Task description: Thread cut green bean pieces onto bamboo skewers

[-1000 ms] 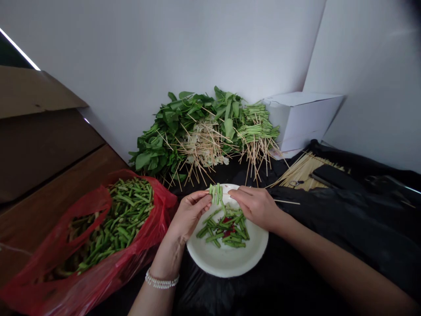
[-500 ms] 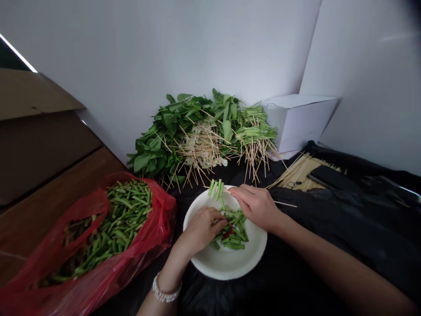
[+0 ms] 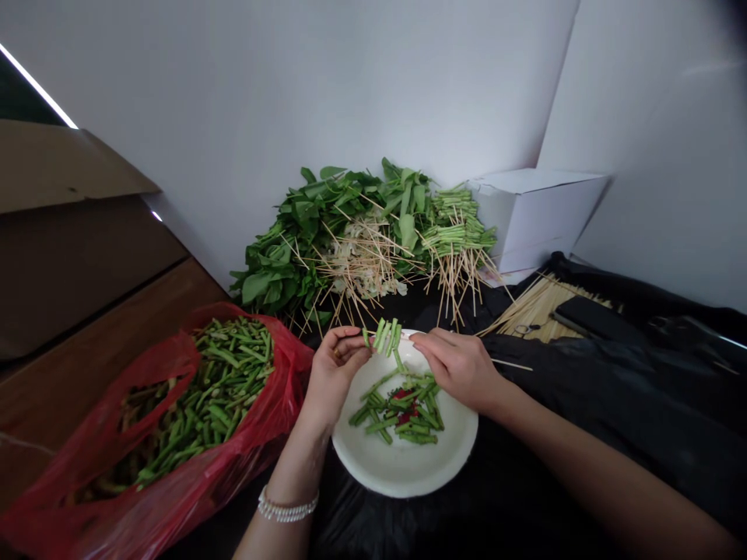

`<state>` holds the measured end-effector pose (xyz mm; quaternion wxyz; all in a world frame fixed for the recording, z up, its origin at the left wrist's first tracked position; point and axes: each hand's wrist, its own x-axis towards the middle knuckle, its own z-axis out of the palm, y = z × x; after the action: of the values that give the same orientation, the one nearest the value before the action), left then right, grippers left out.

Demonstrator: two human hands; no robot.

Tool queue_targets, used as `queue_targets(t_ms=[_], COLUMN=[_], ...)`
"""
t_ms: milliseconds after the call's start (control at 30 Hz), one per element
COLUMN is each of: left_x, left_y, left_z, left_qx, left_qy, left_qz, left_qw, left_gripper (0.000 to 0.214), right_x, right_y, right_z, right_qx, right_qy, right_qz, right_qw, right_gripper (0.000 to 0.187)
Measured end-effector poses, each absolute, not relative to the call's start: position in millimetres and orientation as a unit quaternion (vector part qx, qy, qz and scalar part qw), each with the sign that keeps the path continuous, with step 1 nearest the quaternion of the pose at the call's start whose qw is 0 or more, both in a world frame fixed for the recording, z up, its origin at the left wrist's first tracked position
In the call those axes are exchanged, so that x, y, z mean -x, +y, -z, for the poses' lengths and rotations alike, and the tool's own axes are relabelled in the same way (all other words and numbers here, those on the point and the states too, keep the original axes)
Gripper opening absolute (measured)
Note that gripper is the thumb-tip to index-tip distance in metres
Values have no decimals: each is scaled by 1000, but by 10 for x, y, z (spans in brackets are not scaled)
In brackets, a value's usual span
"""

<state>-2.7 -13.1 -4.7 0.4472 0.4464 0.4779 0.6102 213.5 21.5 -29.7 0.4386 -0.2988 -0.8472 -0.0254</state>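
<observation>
My right hand (image 3: 458,365) is closed on a bamboo skewer (image 3: 512,364) whose rear end sticks out to the right. Several cut green bean pieces (image 3: 386,336) sit side by side on the skewer's left end. Facing it, my left hand (image 3: 337,369) pinches one more bean piece (image 3: 366,337) at the skewer tip; whether the skewer has pierced it I cannot tell. Both hands are above the far rim of a white bowl (image 3: 402,474). Loose bean pieces (image 3: 417,428) lie in the bowl around a red patch (image 3: 404,404) on its bottom.
At left stands a red plastic bag (image 3: 292,365) full of cut beans (image 3: 222,381). Behind the bowl are skewered leafy greens (image 3: 268,264), pale skewered pieces (image 3: 362,253) and bean skewers (image 3: 455,233). A white box (image 3: 542,218), loose skewers (image 3: 531,307) and a dark phone (image 3: 587,317) are at right.
My left hand has risen out of the bowl with a bean piece and come up to the skewer's tip. My right hand keeps its hold on the skewer almost in place.
</observation>
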Motion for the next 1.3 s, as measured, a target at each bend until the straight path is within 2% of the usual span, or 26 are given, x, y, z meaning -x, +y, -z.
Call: queue_targets(t_ms=[433, 967, 1300], left_x=[42, 63, 90], left_y=[-119, -127, -114], left_z=[33, 52, 62], left_qx=[-387, -434, -379], left_qy=[456, 483, 470], left_qz=[-654, -626, -623], left_qw=[463, 432, 497], left_gripper=[35, 29, 27], right_x=[-2134, -2137, -2134], right_y=[217, 219, 213], right_z=[306, 304, 294], right_qx=[296, 291, 283], right_qy=[-863, -875, -865], right_qz=[21, 28, 11], right_qw=[409, 386, 414], right_gripper=[28, 27, 27])
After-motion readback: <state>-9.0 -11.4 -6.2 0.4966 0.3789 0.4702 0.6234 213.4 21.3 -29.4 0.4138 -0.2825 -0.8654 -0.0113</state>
